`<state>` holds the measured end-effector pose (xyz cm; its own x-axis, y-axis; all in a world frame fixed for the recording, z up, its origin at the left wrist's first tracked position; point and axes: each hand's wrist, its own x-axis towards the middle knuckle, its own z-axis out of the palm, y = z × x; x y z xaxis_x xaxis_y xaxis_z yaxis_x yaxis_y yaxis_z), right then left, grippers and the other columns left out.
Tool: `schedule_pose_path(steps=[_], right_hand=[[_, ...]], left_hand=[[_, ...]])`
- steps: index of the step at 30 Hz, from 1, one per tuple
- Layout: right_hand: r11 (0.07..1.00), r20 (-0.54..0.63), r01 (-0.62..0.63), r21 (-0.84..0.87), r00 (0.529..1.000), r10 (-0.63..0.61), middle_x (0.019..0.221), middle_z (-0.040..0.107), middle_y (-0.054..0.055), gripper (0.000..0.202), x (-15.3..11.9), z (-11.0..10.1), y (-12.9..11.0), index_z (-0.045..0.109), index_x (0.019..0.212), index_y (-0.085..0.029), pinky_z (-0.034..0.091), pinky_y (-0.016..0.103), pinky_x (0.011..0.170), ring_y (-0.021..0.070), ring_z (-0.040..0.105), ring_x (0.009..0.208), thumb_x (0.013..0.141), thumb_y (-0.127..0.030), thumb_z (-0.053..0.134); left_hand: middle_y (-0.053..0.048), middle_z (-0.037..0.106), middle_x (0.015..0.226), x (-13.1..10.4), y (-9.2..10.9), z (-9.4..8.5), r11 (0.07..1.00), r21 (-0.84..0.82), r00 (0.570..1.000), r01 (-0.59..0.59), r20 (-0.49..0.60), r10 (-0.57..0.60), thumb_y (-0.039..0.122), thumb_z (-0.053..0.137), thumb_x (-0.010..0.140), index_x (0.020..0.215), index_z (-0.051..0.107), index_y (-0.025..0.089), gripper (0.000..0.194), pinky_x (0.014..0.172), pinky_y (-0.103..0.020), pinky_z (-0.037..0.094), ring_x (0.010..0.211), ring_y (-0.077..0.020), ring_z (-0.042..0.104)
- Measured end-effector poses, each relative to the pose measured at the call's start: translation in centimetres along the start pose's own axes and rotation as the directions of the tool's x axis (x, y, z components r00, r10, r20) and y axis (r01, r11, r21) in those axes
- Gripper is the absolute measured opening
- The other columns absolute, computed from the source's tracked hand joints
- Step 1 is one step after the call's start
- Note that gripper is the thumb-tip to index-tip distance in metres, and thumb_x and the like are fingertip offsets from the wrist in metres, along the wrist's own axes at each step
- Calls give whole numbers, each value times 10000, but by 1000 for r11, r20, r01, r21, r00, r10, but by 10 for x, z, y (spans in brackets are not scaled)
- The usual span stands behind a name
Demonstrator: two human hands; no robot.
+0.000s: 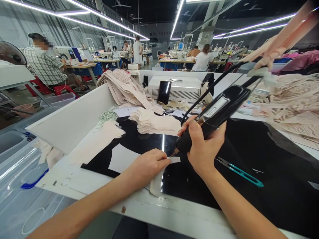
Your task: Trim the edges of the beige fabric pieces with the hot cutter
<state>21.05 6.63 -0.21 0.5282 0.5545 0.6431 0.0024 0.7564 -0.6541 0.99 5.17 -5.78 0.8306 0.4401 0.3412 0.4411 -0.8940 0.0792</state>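
Observation:
My right hand (205, 149) is wrapped round a black corded handheld power tool (214, 108) with a silver lever on its side. The tool tilts down to the left, and its narrow metal tip meets a small white strip (175, 159). Just beside the tip, my left hand (149, 162) pinches the edge of a pale fabric piece (156, 186) against the glossy black board (249, 139). The fingertips hide how the strip and fabric join. Under the left hand lies a white sheet (122, 157). Right of the tool are teal-handled thread snips (243, 172).
A stack of cut beige fabric (159, 122) sits behind my hands, with more fabric (107, 132) and green string (108, 117) to its left. A white vented box (176, 88) and a phone (164, 93) stand behind. Pink cords (274, 49) hang above the tool.

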Motion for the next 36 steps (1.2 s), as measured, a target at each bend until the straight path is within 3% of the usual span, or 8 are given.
schedule_pose_path(steps=[6,15,26,32,36], right_hand=[[1000,-11,10,-24,1000,-10,930,773,-53,410,0,-1,1,674,1106,-319,639,295,516,153,706,632,956,-443,1034],[997,-66,-45,-55,997,42,890,755,-91,608,8,-12,-4,652,1141,-306,675,295,582,137,711,636,867,-624,1092],[998,-52,-56,-23,997,55,883,778,-90,542,4,-12,-10,661,1139,-295,666,292,572,135,733,609,913,-569,1071],[995,-2,-97,6,995,97,891,794,-90,594,-6,-10,-17,649,1187,-308,661,291,556,132,722,587,911,-616,1076],[995,6,-92,24,996,92,908,804,-84,554,-10,-9,-14,661,1188,-303,662,278,554,128,730,601,933,-566,1075]], left_hand=[[-83,808,1241,-1,0,3,1000,-2,999,-17,-40,17,67,658,1236,1337,819,170,216,980,-330,719,1115,-227,794],[-74,797,1194,0,1,2,1000,-13,997,-22,-71,21,54,676,1224,1293,816,160,188,962,-309,702,1061,-213,781],[-79,805,1236,-1,-2,3,1000,-7,1000,11,-10,-11,49,623,1226,1215,797,194,227,973,-320,687,1092,-216,774],[-73,803,1207,0,-3,0,1000,-24,1000,9,-4,-9,48,620,1230,1257,798,191,230,989,-327,696,1077,-211,770],[-84,805,1208,0,-3,1,1000,-30,1000,-2,-7,2,45,658,1218,1276,808,171,205,982,-336,700,1077,-223,776]])
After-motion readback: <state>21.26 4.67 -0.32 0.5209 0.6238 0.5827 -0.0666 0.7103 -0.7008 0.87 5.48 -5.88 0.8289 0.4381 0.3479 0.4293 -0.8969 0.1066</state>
